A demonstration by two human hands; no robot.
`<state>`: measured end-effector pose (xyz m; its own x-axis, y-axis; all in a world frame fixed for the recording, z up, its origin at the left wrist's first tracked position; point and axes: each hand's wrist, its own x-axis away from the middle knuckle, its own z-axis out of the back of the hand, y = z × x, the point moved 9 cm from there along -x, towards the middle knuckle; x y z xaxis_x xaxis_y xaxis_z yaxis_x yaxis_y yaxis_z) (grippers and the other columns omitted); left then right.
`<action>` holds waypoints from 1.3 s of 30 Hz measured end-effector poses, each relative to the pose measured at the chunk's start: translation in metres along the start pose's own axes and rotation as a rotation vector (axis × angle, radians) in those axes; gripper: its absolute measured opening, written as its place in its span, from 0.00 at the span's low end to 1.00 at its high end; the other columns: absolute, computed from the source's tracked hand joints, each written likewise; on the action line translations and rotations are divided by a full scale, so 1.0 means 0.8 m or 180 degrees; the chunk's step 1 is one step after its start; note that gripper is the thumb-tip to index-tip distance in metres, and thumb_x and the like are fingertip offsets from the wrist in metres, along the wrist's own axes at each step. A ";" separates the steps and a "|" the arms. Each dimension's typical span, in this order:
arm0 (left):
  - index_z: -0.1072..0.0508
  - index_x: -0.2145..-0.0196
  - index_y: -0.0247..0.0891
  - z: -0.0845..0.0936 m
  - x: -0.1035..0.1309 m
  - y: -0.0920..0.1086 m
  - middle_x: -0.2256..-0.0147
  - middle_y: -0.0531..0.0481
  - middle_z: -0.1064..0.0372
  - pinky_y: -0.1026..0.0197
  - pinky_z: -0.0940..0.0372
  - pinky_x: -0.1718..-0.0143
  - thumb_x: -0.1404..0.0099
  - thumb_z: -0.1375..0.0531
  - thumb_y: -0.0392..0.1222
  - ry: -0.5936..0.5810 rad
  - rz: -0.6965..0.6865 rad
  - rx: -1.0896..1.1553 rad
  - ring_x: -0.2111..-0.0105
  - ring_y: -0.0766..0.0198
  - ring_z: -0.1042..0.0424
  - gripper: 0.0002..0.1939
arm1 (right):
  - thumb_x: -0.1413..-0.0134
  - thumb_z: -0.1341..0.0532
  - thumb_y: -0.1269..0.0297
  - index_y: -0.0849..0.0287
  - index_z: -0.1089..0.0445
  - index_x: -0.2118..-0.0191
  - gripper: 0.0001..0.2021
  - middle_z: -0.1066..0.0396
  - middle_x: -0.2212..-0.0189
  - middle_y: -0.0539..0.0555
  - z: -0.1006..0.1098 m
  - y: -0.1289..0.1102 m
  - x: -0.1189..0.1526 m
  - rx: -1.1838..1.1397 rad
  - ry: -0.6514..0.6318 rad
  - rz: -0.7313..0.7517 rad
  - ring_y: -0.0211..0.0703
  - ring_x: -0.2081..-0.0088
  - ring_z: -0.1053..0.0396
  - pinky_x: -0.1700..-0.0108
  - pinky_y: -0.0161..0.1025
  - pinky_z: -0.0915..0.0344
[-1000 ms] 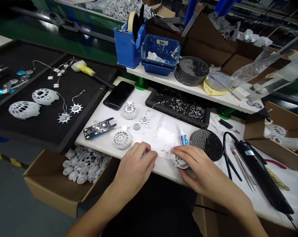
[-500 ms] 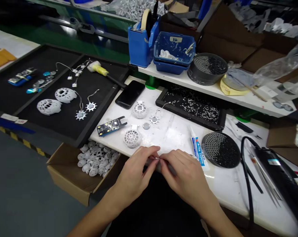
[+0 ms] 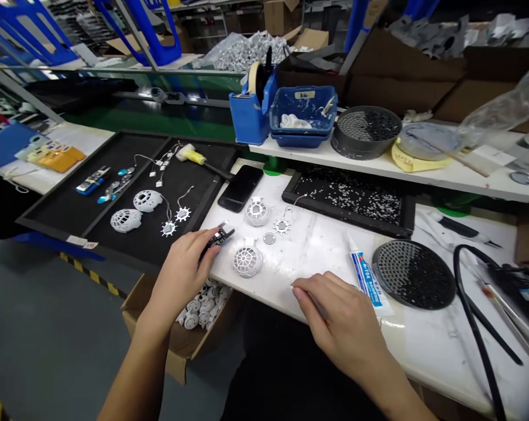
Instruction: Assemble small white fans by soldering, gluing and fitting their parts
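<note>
My left hand (image 3: 183, 266) is closed around the near end of a black circuit board (image 3: 222, 235) at the table's left edge. My right hand (image 3: 337, 310) hovers over the front edge, thumb and forefinger pinched on a tiny white piece (image 3: 292, 286) too small to name. Between the hands lie a white lattice half-shell (image 3: 247, 261) and, behind it, a second white shell (image 3: 257, 213). Beside them are a small grey disc (image 3: 269, 238) and a spiked white ring with a wire (image 3: 282, 226). A blue-and-white glue tube (image 3: 366, 278) is just beyond my right hand.
A phone (image 3: 240, 188) lies by the black tray (image 3: 110, 240) with shells and wired parts. A round dish of black bits (image 3: 414, 273) and a black cable (image 3: 466, 327) are at right. Behind runs a raised shelf (image 3: 422, 175). Below left stands a carton (image 3: 177, 362) of white shells.
My hands were together at the table edge and have parted. The left moved left and took hold of the circuit board; the right still pinches. The camera view has tilted up.
</note>
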<state>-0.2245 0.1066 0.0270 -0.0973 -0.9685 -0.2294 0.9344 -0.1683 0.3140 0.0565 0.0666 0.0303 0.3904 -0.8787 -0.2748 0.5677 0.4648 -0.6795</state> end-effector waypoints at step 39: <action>0.38 0.28 0.54 -0.062 0.068 0.165 0.30 0.49 0.38 0.51 0.44 0.25 0.20 0.49 0.37 -0.0783 -0.0352 0.2600 0.28 0.55 0.41 0.27 | 0.31 0.37 0.76 0.57 0.24 0.55 0.07 0.20 0.61 0.49 0.029 -0.006 -0.001 -0.0828 0.0543 0.0363 0.38 0.62 0.26 0.56 0.39 0.32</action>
<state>-0.0898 0.0409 0.0104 -0.3331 -0.9351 -0.1211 0.3849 -0.2520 0.8879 0.0699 0.0677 0.0497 0.3013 -0.8384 -0.4541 0.3146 0.5370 -0.7827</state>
